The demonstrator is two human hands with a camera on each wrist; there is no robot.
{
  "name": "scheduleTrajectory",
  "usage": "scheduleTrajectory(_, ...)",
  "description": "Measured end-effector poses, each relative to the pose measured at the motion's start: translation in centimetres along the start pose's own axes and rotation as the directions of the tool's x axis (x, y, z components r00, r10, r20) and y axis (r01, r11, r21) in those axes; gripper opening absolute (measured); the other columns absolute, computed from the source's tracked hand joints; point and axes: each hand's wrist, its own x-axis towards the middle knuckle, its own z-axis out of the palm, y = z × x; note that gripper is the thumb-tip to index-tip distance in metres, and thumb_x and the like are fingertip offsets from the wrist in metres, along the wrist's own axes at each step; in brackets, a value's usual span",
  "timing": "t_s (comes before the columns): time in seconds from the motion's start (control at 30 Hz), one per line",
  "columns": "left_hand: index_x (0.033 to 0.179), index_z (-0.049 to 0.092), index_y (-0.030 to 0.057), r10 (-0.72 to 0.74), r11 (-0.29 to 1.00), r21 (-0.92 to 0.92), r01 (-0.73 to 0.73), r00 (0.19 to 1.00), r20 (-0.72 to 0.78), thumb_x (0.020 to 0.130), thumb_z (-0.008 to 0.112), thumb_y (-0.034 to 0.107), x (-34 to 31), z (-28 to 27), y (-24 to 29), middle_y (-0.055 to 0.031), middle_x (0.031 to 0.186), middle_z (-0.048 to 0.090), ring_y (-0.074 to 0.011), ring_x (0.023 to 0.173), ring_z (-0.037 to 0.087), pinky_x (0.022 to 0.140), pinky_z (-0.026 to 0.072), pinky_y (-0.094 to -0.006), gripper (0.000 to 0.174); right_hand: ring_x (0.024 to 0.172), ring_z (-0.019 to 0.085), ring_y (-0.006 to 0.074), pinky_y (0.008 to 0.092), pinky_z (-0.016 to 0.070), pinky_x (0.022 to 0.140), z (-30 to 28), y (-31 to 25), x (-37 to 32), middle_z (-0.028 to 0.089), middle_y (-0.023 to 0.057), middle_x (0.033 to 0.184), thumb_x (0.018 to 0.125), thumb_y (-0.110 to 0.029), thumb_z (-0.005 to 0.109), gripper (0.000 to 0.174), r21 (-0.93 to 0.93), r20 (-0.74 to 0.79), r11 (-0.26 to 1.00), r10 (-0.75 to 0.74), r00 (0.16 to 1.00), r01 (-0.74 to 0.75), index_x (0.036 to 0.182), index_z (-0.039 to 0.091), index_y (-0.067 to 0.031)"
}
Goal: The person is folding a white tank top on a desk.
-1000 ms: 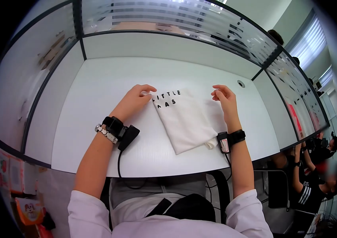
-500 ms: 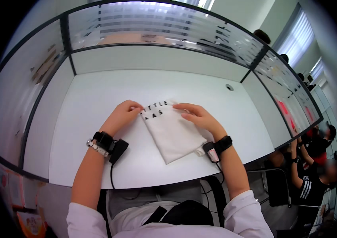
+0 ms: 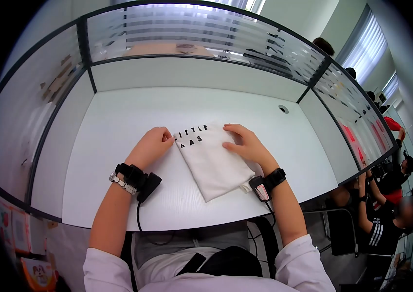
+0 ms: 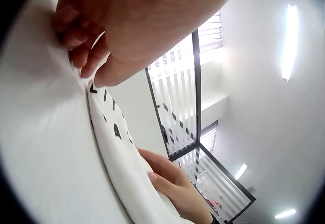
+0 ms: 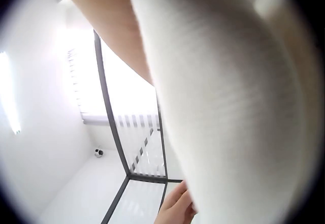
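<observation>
Near the middle of the counter [image 3: 119,121], a folded white cloth [image 3: 213,163] is laid at a slant, its lower corner short of the front edge. Its top-left corner is pinched by the left hand [image 3: 152,146], while the right hand [image 3: 243,143] is pressed flat on top. Bare counter is seen all round. Black letters "ITTLE" and "AS" can be read.

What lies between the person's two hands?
A folded white cloth with black letters; the left hand and right hand both touch it, seen in the head view.
</observation>
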Motion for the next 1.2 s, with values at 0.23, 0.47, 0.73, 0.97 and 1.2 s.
scheduleTrajectory(0.23, 0.081, 0.072, 0.0014, -0.038, 0.996, -0.07, 0.052, 0.98, 0.194, 0.091, 0.057, 0.03, -0.8, -0.8, 1.3, -0.0096, 0.088, 0.067, -0.019, 0.085, 0.061, 0.078, 0.048, -0.0315, 0.034, 0.09, 0.062, 0.0167, 0.0298, 0.0503, 0.077, -1.2, -2.3, -0.3, 0.068, 0.0119, 0.101, 0.085, -0.029, 0.074, 0.032, -0.165, -0.075, 0.948, 0.264, 0.962, -0.273, 0.093, 0.071, 0.0023)
scheduleTrajectory(0.47, 0.09, 0.072, 0.0038, -0.105, 0.967, -0.157, 0.2, 0.876, 0.47, 0.094, 0.058, 0.035, -2.3, -0.3, 4.0, 0.0008, 0.078, 0.066, -0.0073, 0.061, 0.047, 0.058, 0.0391, -0.0239, 0.035, 0.067, 0.057, 0.0117, 0.0257, 0.0456, 0.063, -1.2, -3.4, -0.4, 0.066, 0.0073, 0.075, 0.079, -0.036, 0.077, 0.041, -0.243, 0.149, 0.879, 0.451, 0.88, -0.41, 0.091, 0.071, 0.0035)
scheduleTrajectory(0.73, 0.109, 0.062, -0.0024, 0.077, 0.831, -0.525, 0.182, 0.898, 0.434, 0.096, 0.061, 0.028, -2.3, 0.7, 3.5, -0.0074, 0.104, 0.064, -0.0153, 0.092, 0.064, 0.084, 0.0542, -0.0279, 0.034, 0.08, 0.063, 0.0136, 0.0266, 0.0505, 0.071, -0.5, -3.5, -0.4, 0.067, 0.0082, 0.094, 0.084, -0.031, 0.074, 0.044, 0.142, 0.108, 0.883, 0.435, 0.894, -0.447, 0.11, 0.065, 0.0022)
scheduleTrajectory(0.97, 0.11, 0.048, -0.002, -0.06, 0.583, -0.713, 0.389, 0.896, 0.439, 0.097, 0.062, 0.019, -2.6, 2.4, 4.0, -0.0163, 0.111, 0.06, -0.022, 0.106, 0.064, 0.096, 0.0532, -0.033, 0.029, 0.095, 0.064, 0.0198, 0.0304, 0.0523, 0.082, -0.5, -4.3, -0.7, 0.064, 0.0149, 0.106, 0.086, -0.022, 0.072, 0.07, 0.398, 0.12, 0.782, 0.474, 0.872, -0.48, 0.145, 0.038, -0.0048)
scheduleTrajectory(1.2, 0.108, 0.044, 0.003, -0.052, 0.713, -0.673, 0.194, 0.973, 0.226, 0.092, 0.065, 0.016, -2.6, 2.4, 3.8, -0.0107, 0.105, 0.057, -0.0169, 0.093, 0.061, 0.084, 0.0527, -0.0316, 0.03, 0.102, 0.063, 0.0169, 0.03, 0.0509, 0.09, -1.1, -6.0, -0.8, 0.064, 0.0136, 0.114, 0.093, -0.008, 0.062, 0.054, 0.614, 0.277, 0.712, 0.21, 0.938, -0.341, 0.144, 0.045, -0.0072)
